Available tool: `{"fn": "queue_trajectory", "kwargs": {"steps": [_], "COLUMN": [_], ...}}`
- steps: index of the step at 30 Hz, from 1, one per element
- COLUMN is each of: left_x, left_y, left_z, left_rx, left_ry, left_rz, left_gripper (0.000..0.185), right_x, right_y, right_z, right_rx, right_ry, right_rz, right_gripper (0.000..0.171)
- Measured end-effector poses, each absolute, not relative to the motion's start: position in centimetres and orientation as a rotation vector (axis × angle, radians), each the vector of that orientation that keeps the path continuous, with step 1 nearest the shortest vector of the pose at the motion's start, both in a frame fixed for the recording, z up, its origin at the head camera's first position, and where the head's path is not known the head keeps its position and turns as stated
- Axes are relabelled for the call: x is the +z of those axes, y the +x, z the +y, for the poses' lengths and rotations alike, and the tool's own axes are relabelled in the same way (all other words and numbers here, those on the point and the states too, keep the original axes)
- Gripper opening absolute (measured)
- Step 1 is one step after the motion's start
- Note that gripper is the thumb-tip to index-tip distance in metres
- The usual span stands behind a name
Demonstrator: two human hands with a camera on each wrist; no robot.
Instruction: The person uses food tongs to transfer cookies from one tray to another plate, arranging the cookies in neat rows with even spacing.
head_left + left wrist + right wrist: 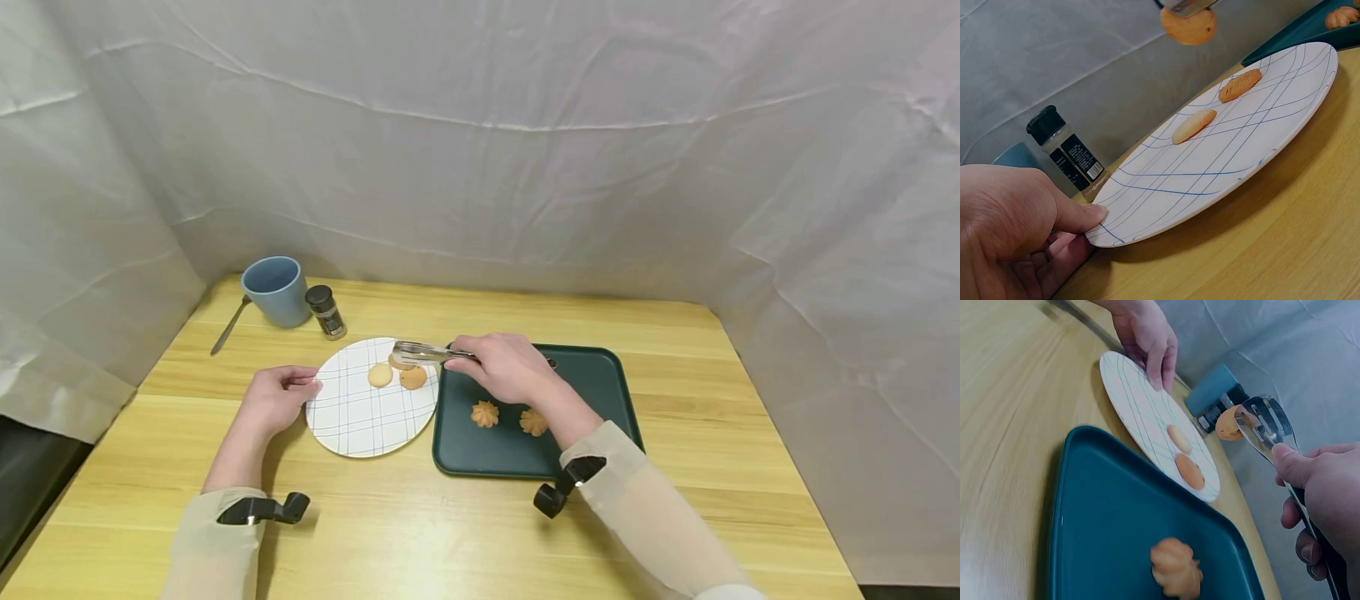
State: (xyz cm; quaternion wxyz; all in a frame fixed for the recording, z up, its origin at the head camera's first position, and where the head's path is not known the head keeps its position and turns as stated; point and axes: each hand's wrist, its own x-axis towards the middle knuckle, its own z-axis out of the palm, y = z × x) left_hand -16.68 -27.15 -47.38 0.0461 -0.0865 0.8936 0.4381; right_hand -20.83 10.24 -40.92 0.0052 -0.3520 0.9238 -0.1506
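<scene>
Right hand (504, 367) gripped tongs (420, 353), cookie (1189, 26) pinched above plate (352, 425). Left hand (276, 398) pinched plate rim. Two cookies lay on plate; two remained on tray (600, 375). Transfer judged roughly half done.

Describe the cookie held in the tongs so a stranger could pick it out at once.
On the wooden table, find the white grid-lined plate left of the dark green tray. Above its far edge, metal tongs in the right hand pinch a round golden cookie. Unlike the two cookies lying flat on the plate, it hangs in the air.
</scene>
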Motion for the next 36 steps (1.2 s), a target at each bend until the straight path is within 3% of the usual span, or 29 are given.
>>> {"fn": "queue_trajectory", "kwargs": {"steps": [36], "left_x": [-47.4], "left_y": [-16.8], "left_z": [-26.4], "left_rx": [1.358], "left_ry": [-0.287], "left_rz": [2.713], "left_gripper": [0.036], "right_x": [-43.1], "right_y": [-22.2], "right_z": [2.4], "right_rx": [-0.347], "right_ry": [-1.071], "right_rz": [2.789], "right_gripper": [0.045]}}
